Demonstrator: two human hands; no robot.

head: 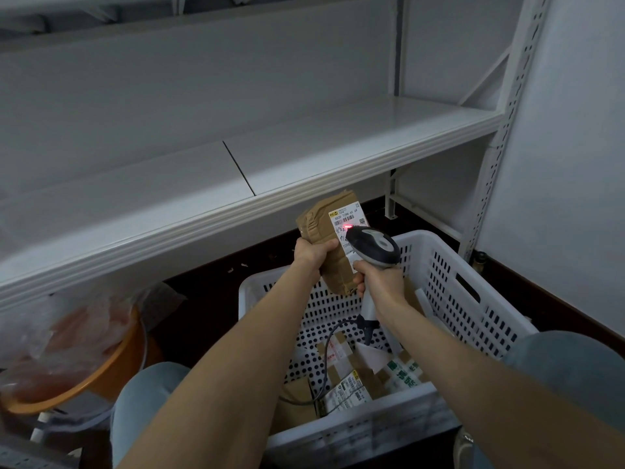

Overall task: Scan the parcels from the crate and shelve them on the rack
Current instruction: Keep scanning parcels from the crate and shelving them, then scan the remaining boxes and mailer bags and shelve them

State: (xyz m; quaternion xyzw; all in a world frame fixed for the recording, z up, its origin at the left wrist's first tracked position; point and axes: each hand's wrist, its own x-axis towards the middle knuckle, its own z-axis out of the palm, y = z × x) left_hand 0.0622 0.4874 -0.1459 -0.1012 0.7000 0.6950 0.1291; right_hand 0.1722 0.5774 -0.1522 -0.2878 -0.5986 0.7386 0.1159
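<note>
I have the left hand (313, 253) wrapped round the lower half of a brown paper parcel (321, 228), holding it upright above the white crate (449, 275) and just below the front edge of the rack (338, 143) shelf. The right hand (378, 282) grips the handle of the scanner (375, 247), its head almost touching the parcel's white label, where I see a red spot of light. More parcels (351, 384) lie in the crate's bottom, with the scanner's cable (326, 360) trailing over them. An orange basin (111, 370) sits to the left.

Head-worn view, facing forward and down, close above crate (355, 424)
</note>
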